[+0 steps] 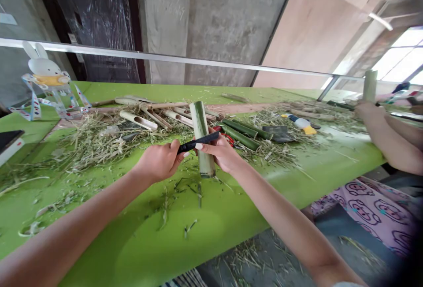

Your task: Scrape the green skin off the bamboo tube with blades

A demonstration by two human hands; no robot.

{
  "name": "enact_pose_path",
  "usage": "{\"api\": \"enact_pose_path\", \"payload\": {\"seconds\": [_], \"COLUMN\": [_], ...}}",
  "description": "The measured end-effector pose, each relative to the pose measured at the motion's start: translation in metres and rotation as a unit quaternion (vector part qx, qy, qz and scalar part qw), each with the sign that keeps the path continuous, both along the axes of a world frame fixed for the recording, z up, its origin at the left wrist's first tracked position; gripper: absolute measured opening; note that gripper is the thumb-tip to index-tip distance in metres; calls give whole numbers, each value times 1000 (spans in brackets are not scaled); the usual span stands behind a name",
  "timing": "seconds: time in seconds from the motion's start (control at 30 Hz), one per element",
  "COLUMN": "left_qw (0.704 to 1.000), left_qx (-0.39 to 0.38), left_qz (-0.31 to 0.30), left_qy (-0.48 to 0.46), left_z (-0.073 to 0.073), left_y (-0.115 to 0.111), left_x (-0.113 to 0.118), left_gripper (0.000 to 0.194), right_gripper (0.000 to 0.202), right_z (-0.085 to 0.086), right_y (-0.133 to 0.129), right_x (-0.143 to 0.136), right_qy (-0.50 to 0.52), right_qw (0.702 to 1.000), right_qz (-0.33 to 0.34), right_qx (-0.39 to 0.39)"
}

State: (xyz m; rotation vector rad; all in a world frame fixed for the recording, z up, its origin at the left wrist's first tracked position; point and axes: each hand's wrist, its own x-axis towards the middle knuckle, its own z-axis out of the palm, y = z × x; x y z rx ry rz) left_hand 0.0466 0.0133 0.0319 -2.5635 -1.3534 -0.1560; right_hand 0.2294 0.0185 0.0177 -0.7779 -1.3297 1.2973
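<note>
A bamboo section point(202, 163) stands nearly upright on the green table, pale where its skin is scraped, with a green strip near the top. My left hand point(158, 161) is closed around the handle of a black knife point(209, 138), whose blade lies across the front of the bamboo. My right hand point(226, 152) grips the bamboo from the right side. Its thumb reaches over the front by the blade, and its other fingers are partly hidden behind the bamboo. Thin green shavings point(165, 203) are scattered below both hands.
Behind the bamboo lie split bamboo pieces point(139, 121), green bamboo lengths point(239, 135) and heaps of shavings point(95, 146). A white rabbit figure point(46, 68) stands at left. At right, another person's hands point(372, 113) hold a bamboo piece. A metal rail point(198, 61) runs behind.
</note>
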Motion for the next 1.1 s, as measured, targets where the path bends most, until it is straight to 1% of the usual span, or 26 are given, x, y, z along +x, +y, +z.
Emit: {"api": "enact_pose_path", "payload": {"seconds": [0.13,0.23,0.33,0.43,0.53,0.7,0.87,1.1], "left_qw": [999,999,999,999,999,999,999,999], "left_qx": [-11,-19,-34,-44,-44,-51,-44,-39], "left_qz": [-29,-34,-22,-9,-4,13,13,33], "left_qy": [9,6,6,6,14,13,6,12], "left_z": [-2,-3,0,3,6,9,8,7], "left_y": [-2,-3,-3,-4,-6,-7,-7,-7], "left_x": [2,3,3,3,3,5,5,5], "left_gripper": [37,37,36,37,36,37,39,39], "right_gripper": [50,52,54,47,41,43,38,41], "right_z": [1,2,2,1,0,0,3,3], "right_y": [-2,-3,-5,-8,-10,-15,-20,-18], "right_x": [3,5,5,3,2,-1,-5,-1], "right_qy": [-32,-63,-91,-115,-138,-163,-167,-212], "right_qw": [999,997,995,992,986,976,972,957], "right_qz": [-24,-18,-23,-43,-67,-115,-126,-150], "right_qx": [13,30,33,37,58,86,109,129]}}
